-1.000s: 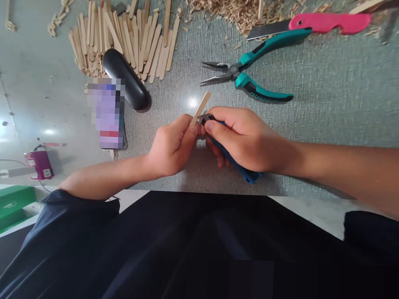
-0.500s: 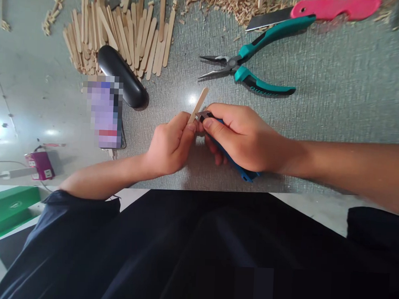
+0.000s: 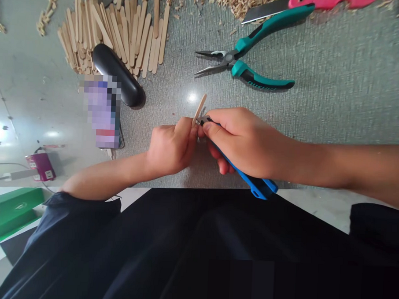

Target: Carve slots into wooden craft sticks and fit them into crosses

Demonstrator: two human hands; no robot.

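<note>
My left hand [image 3: 170, 147] is closed in a pinch on a wooden ice-cream stick [image 3: 199, 108], whose free end points up and away from me. My right hand [image 3: 248, 141] is wrapped round a blue-handled cutter [image 3: 255, 185], thumb pressed near its metal tip, which meets the stick just above my left fingers. The blue handle's end sticks out below my right palm. Both hands hover over the grey-green mat [image 3: 337, 94].
A heap of wooden sticks [image 3: 115, 29] lies at the upper left beside a black case [image 3: 118, 75] and a blurred phone [image 3: 102, 112]. Teal long-nose pliers [image 3: 246, 65], a pink-handled knife [image 3: 311, 2] and wood shavings [image 3: 232, 1] lie behind my hands. A purple plug [image 3: 40, 167] sits far left.
The blue cutter has tilted, its handle end now showing further out below my right hand. The stick stands steeper and appears shorter. The view has shifted slightly downward.
</note>
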